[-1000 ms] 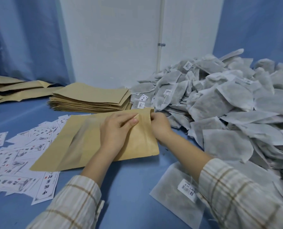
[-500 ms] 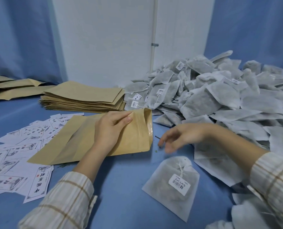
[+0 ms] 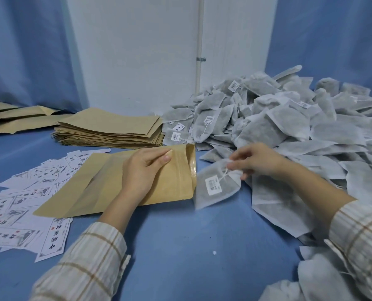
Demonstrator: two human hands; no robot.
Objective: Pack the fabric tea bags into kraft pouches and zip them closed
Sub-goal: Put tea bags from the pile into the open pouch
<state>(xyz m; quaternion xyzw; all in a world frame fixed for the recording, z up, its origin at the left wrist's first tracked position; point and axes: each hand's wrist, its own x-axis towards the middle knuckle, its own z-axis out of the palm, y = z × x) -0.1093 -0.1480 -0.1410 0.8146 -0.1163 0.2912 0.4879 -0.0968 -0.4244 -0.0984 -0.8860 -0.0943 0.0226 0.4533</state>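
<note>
The left hand presses the kraft pouch flat on the worktop, mouth gaping rightward; the right hand pinches a fabric tea bag just beside that opening.

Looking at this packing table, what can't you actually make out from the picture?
- Head view: whether the open brown kraft pouch holds anything; its paper walls and the left hand hide the inside.
- Print on the white barcode label of the grey fabric tea bag pinched by the right hand: too small.
- The grey tea bag heap: cut off by the right edge.
</note>
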